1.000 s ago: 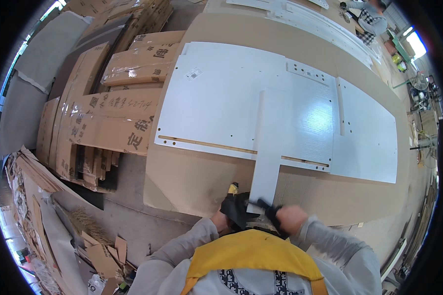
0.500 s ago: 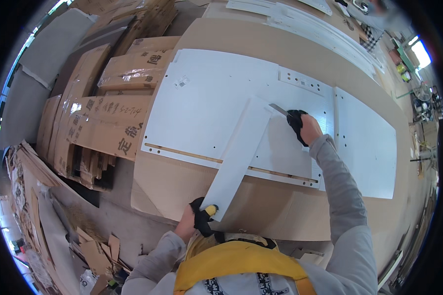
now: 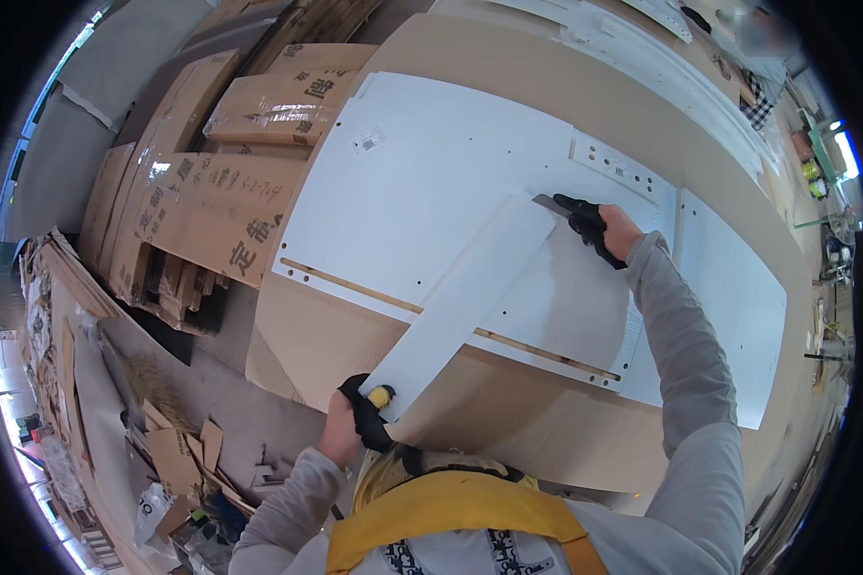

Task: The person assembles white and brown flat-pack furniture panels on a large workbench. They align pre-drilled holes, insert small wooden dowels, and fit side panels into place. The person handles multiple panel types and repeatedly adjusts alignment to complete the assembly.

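I hold a long narrow white board (image 3: 465, 297) tilted above a large white panel (image 3: 451, 172) that lies on brown cardboard sheeting (image 3: 316, 335). My right hand (image 3: 594, 228), in a black glove, grips the board's far end. My left hand (image 3: 360, 417), also gloved, grips the near end close to my chest, next to a small yellow item (image 3: 382, 396) at that corner. The big panel has small drilled holes and a bare wooden strip (image 3: 355, 285) along its near edge.
A second white panel (image 3: 729, 297) lies to the right of the big one. Stacked flat cardboard boxes (image 3: 211, 206) sit to the left. Cardboard scraps and debris (image 3: 177, 460) litter the floor at lower left. More white parts (image 3: 642, 57) lie at the far side.
A second ago both hands held the board's near end by my chest. My right hand has gone out to the far end and the board now lies diagonally, tilted over the panel.
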`<state>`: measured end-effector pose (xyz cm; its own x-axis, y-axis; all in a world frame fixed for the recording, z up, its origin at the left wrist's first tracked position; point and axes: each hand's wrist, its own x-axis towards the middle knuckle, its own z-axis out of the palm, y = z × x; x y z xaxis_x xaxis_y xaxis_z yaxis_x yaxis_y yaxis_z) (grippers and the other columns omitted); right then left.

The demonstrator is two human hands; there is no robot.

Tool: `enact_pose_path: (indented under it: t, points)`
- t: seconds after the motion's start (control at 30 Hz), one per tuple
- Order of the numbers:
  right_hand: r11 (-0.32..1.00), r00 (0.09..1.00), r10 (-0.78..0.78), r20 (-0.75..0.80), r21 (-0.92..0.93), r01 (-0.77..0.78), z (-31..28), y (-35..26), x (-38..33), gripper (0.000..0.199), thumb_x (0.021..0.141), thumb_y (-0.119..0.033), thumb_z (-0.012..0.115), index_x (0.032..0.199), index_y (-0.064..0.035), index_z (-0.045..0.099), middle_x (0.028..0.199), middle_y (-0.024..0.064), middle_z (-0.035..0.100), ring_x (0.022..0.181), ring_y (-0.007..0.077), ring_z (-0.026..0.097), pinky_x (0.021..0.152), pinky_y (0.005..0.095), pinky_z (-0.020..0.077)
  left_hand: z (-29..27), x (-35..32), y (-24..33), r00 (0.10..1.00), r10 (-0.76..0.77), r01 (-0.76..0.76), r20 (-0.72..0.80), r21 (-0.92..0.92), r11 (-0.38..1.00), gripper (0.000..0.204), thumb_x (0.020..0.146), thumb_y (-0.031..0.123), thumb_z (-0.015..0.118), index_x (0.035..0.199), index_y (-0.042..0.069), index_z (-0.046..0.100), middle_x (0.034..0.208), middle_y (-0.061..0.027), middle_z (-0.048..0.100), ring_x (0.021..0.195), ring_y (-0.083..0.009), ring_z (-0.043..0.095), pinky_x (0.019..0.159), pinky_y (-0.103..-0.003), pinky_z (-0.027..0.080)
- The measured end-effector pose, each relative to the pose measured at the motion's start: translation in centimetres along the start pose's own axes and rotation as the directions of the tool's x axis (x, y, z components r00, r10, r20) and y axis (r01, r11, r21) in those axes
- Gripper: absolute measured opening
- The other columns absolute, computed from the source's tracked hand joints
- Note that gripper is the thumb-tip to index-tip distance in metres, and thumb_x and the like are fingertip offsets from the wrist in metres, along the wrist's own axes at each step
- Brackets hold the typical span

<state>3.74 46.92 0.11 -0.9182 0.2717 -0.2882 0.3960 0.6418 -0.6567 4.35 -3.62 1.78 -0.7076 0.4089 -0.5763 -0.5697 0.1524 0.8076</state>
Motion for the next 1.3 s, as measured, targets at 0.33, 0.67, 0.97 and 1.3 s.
enact_pose_path:
  t: [0.33, 0.67, 0.97, 1.3]
  points:
    - [0.99, 0.993, 0.097, -0.068, -0.097, -0.103, 0.6, -1.4, -3.7, 0.014, 0.083, -0.004, 0.053, 0.09, 0.0042, 0.063, 0.073, 0.022, 0.061, 0.069, 0.0312, 0.06, 0.064, 0.0358, 0.0467, -0.7, 0.6, 0.3, 0.998, -0.042, 0.042, 0.052, 0.008, 0.999, 0.026, 0.087, -0.001, 0.044, 0.11, -0.003, 0.056, 0.092, -0.0067, 0.063, 0.078, -0.0118, 0.059, 0.067, -0.025, 0.05]
    - [0.959, 0.999, 0.019, -0.049, -0.282, -0.032, 11.6, -6.5, -10.7, 0.017, 0.077, -0.014, 0.057, 0.085, -0.0014, 0.064, 0.083, 0.0232, 0.063, 0.082, 0.0411, 0.06, 0.072, 0.0482, 0.0478, 2.1, 2.4, -1.9, 0.995, -0.078, 0.091, 0.068, -0.212, 0.973, 0.023, 0.095, 0.014, 0.05, 0.115, 0.003, 0.056, 0.077, -0.003, 0.059, 0.058, -0.0106, 0.057, 0.051, -0.024, 0.046]
    - [0.983, 0.994, -0.094, -0.061, -0.167, 0.082, 20.6, -10.6, -23.3, 0.01, 0.067, -0.011, 0.065, 0.075, -0.0052, 0.064, 0.072, 0.0166, 0.06, 0.068, 0.0362, 0.06, 0.063, 0.0439, 0.0501, 4.3, 3.3, -6.9, 0.904, -0.311, 0.427, 0.294, -0.614, 0.664, 0.029, 0.098, 0.029, 0.038, 0.112, 0.009, 0.055, 0.097, -0.0042, 0.06, 0.086, -0.0145, 0.059, 0.076, -0.03, 0.049]
    - [0.997, 0.953, 0.023, -0.303, -0.067, -0.045, 19.2, -6.2, -27.1, 0.019, 0.074, -0.004, 0.063, 0.093, -0.0067, 0.067, 0.083, 0.0173, 0.063, 0.077, 0.0375, 0.061, 0.066, 0.0405, 0.05, 11.9, 8.5, 6.2, 0.272, 0.695, -0.948, 0.666, 0.311, 0.073, 0.031, 0.086, 0.025, 0.059, 0.113, 0.011, 0.062, 0.106, -0.0145, 0.063, 0.092, -0.0327, 0.06, 0.084, -0.039, 0.048]
